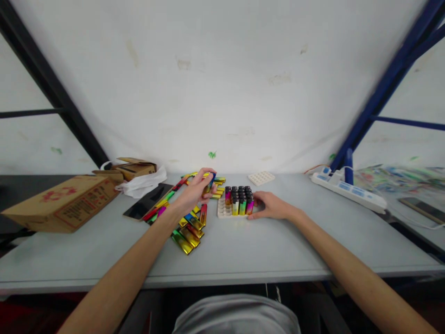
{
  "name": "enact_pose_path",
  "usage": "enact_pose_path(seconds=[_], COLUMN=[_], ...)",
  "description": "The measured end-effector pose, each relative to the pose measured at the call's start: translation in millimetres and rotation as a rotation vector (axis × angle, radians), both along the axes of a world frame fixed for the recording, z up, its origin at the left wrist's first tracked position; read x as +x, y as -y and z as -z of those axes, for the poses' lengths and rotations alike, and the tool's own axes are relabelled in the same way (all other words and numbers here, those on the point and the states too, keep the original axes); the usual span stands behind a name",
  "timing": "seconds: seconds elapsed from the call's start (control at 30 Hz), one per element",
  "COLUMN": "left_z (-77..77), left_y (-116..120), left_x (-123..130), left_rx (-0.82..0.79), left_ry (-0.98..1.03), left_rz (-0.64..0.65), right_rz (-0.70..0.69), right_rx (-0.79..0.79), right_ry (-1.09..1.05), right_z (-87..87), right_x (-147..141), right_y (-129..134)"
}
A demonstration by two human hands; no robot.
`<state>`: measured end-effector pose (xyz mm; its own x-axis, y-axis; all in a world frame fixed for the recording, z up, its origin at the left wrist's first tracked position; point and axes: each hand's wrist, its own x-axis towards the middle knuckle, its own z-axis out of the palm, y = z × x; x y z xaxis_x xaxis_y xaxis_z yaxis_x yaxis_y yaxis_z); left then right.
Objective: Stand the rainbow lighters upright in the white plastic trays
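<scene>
2 forearms reach across the near edge of the bench, set wide apart so that both hands meet around the middle. Nearest on the left, loose shiny pieces lie in an overlapping spread, probably left there for easy reach. A pale tray sits just right of them, its cells holding lighters upright, black tops uppermost, mostly towards its right side. The right hand is half open, thumb and fingers against that right side – seemingly to steady tray and lighters, not to lift them. Slightly farther off, the left hand is closed around 1 blue-and-gold piece, raised above the spread; the fingers hide part of it. Beyond, a dark flat panel and white bag lie left, a power strip right – perhaps kept aside for working room. A 2nd tray rests by the wall.
</scene>
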<state>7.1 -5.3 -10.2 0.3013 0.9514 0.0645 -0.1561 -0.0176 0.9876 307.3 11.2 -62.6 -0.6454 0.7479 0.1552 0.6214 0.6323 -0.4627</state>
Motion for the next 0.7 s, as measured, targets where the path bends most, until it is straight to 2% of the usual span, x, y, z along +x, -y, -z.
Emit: enact_pose_path(seconds=[0.2, 0.43, 0.7], left_z=[0.8, 6.0, 5.3], left_y=[-4.4, -6.3, -4.8], left_x=[4.5, 5.6, 7.8], left_rx=[-0.162, -0.149, -0.120], left_ry=[-0.059, -0.050, -0.023], left_rz=[0.027, 0.021, 0.009], right_rz=[-0.005, 0.000, -0.003], right_rx=[0.006, -0.006, 0.009], right_ry=[-0.006, 0.005, 0.004], right_z=[1.5, -0.1, -0.6], right_x=[1.0, 0.1, -0.4], right_y=[-1.1, 0.0, 0.2])
